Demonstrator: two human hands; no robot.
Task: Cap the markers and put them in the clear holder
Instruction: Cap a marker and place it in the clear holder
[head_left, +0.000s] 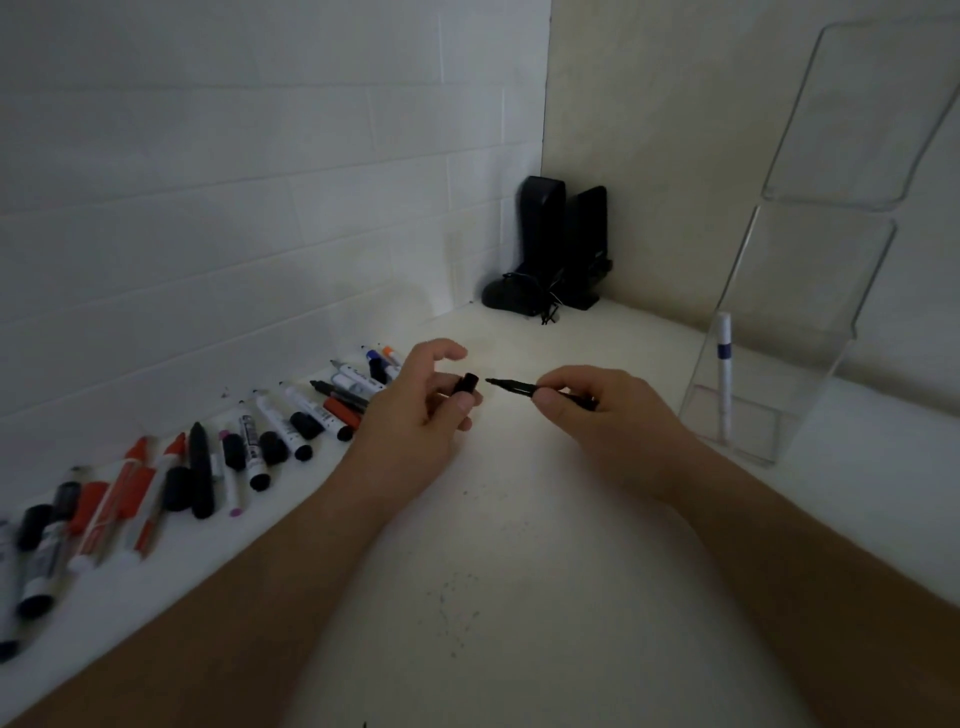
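Left hand (415, 402) pinches a black cap (467, 385) while right hand (597, 410) fingers pinch a black marker (524, 388), tip aimed for capping.

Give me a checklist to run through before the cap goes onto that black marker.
1. Left hand pinches the black cap: ok.
2. Right hand holds the black marker, tip bared toward the cap: ok.
3. Cap and tip in line with each other: ok, roughly; a gap remains between them.
4. Cap's open end faces the tip: cannot tell.
5. Clear holder stands upright at the right, with room beside the white marker in it: ok.
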